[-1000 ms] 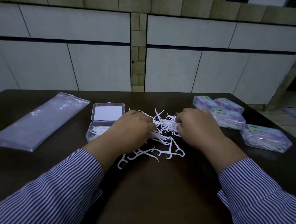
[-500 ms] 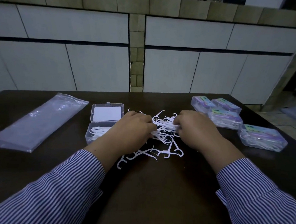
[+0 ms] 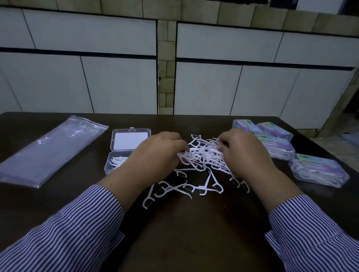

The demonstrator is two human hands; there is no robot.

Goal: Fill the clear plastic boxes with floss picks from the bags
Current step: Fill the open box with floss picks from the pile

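A loose pile of white floss picks (image 3: 202,158) lies on the dark table in the middle. My left hand (image 3: 158,153) and my right hand (image 3: 242,154) sit on either side of the pile, fingers curled, pinching a bunch of picks between them. To the left of my left hand stands an open clear plastic box (image 3: 118,165), its lid (image 3: 130,140) flipped back and a few picks in its tray. A flat clear plastic bag (image 3: 45,150) lies at the far left.
Several closed, filled clear boxes with coloured labels (image 3: 317,169) stand at the right of the table (image 3: 189,231), near its right edge. White cabinet doors and a tiled ledge rise behind the table. My striped sleeves (image 3: 74,230) cover the near part.
Both hands have stayed at the pile and gathered the picks closer; the bunch between them sits slightly higher. The camera has shifted a little.
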